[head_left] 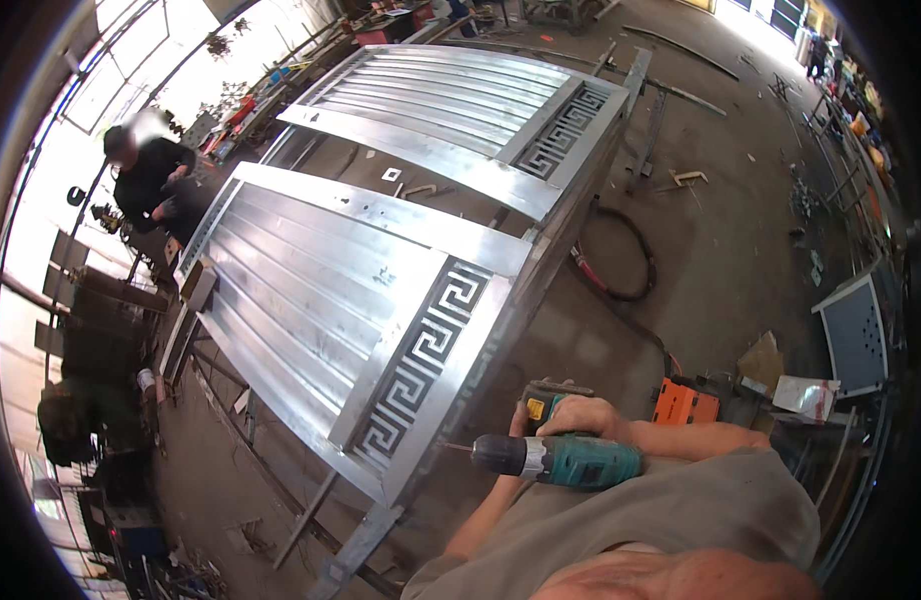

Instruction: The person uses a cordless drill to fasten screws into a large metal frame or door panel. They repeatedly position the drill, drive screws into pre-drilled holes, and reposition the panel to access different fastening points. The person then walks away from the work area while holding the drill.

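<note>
A teal and black cordless drill (591, 463) lies level in front of my body, its thin bit pointing left toward the metal panel's edge. My right hand (583, 414) is closed around its handle. Close to the drill's battery (543, 405), my left hand (519, 420) grips the drill's base; the drill body hides most of that hand. The bit touches nothing. Beyond it lies a silvery ribbed metal panel (311, 290) with a Greek-key strip (423, 360) along its near end. A second similar panel (436, 100) lies farther off.
Both panels rest on a metal frame (366, 540). At far left another person (146, 180) in dark clothes stands by the nearer panel. A dark cable (649, 270) loops on the floor, near an orange case (686, 402). Boxes (806, 397) and a grey perforated panel (853, 335) stand right.
</note>
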Demonstrator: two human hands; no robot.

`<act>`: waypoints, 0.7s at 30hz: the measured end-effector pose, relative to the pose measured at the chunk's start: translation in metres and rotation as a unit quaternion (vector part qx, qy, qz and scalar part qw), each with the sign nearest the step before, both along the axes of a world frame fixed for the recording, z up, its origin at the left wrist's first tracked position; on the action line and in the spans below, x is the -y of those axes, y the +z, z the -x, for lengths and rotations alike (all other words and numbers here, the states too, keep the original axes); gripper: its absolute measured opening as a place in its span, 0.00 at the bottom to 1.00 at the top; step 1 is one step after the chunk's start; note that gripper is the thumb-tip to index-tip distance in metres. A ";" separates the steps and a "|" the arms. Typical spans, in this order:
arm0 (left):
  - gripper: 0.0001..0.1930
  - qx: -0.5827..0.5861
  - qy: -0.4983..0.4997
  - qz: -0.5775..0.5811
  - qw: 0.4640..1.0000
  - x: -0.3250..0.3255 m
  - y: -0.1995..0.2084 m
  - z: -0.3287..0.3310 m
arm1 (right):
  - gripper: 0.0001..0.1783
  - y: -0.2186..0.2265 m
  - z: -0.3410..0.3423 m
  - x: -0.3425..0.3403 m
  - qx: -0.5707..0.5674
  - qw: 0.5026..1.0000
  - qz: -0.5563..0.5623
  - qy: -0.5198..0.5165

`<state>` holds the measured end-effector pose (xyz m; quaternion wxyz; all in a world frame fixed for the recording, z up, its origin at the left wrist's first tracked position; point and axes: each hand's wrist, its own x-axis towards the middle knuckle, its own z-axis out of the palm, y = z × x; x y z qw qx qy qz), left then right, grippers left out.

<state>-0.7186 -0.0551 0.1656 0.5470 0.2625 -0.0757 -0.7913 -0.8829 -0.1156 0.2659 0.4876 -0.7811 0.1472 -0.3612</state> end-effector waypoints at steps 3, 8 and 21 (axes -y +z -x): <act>0.31 -0.035 -0.026 -0.009 0.999 0.034 -0.019 0.003 | 0.20 0.001 0.001 0.030 -0.028 0.999 -0.039 -0.011; 0.14 -0.165 -0.206 -0.040 0.964 0.089 -0.091 0.005 | 0.20 -0.007 0.025 0.070 -0.028 0.997 -0.046 -0.046; 0.25 0.285 -0.340 0.011 0.896 0.286 0.018 0.209 | 0.22 -0.026 0.272 0.215 0.005 0.995 0.030 -0.095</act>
